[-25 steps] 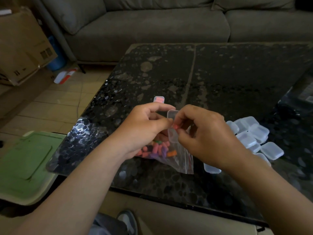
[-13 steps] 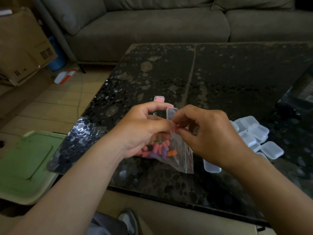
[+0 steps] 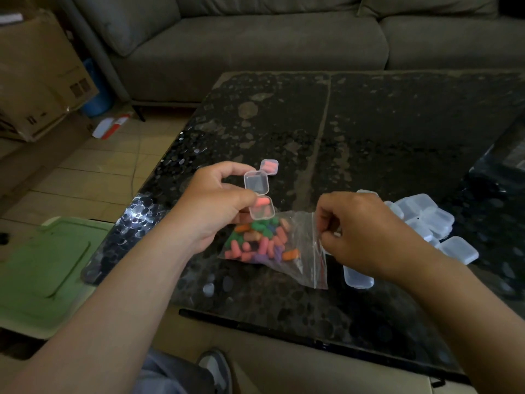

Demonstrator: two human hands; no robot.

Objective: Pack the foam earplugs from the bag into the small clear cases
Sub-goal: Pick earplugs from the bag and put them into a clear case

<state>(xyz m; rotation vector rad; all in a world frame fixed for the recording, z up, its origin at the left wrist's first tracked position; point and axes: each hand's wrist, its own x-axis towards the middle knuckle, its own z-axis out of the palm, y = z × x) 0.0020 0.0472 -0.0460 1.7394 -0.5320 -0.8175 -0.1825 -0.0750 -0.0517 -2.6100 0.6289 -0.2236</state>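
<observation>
the person's left hand [image 3: 216, 207] pinches a small clear hinged plastic case [image 3: 259, 198] between thumb and fingers, holding it above the table with its lid swung up and away so the lower tray faces the camera; one pink foam earplug [image 3: 262, 202] already lies in that tray, which suggests the case is kept open to take a second plug before it is snapped shut. directly under the case lies the clear zip-top plastic bag [image 3: 298, 251] on the dark speckled glass coffee table [image 3: 397, 123], its mouth turned toward the right, and the loose heap of pink, orange, green and purple foam earplugs [image 3: 260, 241] sits bunched at the bag's closed left end. the right hand [image 3: 366, 234] is curled at the bag's opening, fingers closed on the plastic edge, likely to hold the mouth open or reach inside; whether it has a plug between its fingertips cannot be told. one filled and closed clear case with pink plugs [image 3: 269, 167] rests on the table just beyond the held case, set apart from the supply. the pile of empty clear cases [image 3: 426, 214] lies to the right, behind the right hand, near enough to reach. judging by the single finished case, the packing is in its early part.
</observation>
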